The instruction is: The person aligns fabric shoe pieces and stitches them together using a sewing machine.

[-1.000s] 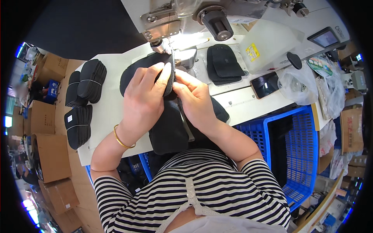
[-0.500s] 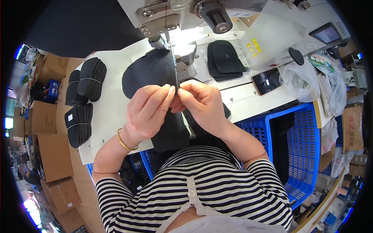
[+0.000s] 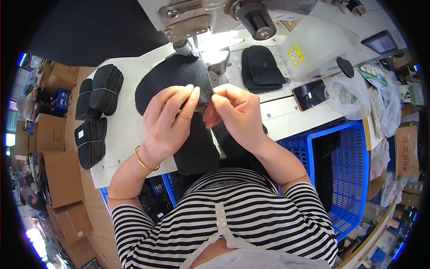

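A black rounded fabric piece (image 3: 163, 78) lies on the white worktable, its far end under the foot (image 3: 184, 48) of a sewing machine (image 3: 188, 27). My left hand (image 3: 166, 123) pinches its near edge between thumb and fingers. At the near right corner of the same piece, my right hand (image 3: 241, 116) grips with thumb and forefinger; its other fingers are curled below. Part of the edge is hidden behind my fingertips. Just below my hands, another black fabric piece (image 3: 197, 150) hangs over the table's front edge.
Tied bundles of black rounded pieces (image 3: 105, 89) lie at the left. Right of the machine foot are stacked black pieces (image 3: 262, 67), then a phone (image 3: 309, 95) and a clear plastic bag (image 3: 345, 94). A blue basket (image 3: 358, 179) stands by my right arm; cardboard boxes (image 3: 62, 179) stand far left.
The fabric piece has swung round, its near right corner shifting rightward and its body leftward. Both hands moved slightly away from me, the right one also rightward, so they are farther apart.
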Tool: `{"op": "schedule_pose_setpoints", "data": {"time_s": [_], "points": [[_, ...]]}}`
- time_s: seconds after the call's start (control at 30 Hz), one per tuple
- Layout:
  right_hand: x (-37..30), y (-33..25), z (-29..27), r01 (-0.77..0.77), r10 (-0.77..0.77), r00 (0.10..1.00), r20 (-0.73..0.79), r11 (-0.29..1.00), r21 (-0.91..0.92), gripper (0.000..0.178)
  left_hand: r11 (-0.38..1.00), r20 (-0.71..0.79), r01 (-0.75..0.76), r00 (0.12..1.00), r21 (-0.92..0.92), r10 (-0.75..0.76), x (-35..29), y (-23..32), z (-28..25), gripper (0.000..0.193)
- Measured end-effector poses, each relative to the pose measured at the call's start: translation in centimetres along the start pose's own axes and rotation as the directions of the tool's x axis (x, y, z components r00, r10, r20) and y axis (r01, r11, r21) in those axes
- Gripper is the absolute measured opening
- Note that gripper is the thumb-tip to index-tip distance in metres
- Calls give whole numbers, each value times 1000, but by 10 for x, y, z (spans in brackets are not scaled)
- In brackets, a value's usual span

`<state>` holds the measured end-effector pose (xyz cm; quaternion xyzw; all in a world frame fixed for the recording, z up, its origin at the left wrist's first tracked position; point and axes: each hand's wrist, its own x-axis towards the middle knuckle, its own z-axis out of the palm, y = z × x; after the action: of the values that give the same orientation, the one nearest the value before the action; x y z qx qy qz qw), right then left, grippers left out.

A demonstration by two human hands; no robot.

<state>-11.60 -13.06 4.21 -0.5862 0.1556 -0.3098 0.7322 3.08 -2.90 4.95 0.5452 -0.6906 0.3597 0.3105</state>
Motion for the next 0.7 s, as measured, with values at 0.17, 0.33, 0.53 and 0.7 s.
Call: {"op": "schedule_pose_setpoints", "data": {"time_s": [0.17,0.33,0.53,0.7], "points": [[16,6,-1,38,-38,999,-1,998,53,20,998,-47,-7,999,-64,4,7,-11,9,40],[29,6,1,46,-46,999,-5,998,44,20,997,-57,-31,998,-77,27,11,-26,16,39],[33,11,3,105,-102,994,-38,991,84,19,995,-81,-84,994,-53,79,19,-42,24,36],[26,17,0,57,-56,998,-13,997,57,19,995,-114,-103,988,1,102,19,-51,34,33]]}}
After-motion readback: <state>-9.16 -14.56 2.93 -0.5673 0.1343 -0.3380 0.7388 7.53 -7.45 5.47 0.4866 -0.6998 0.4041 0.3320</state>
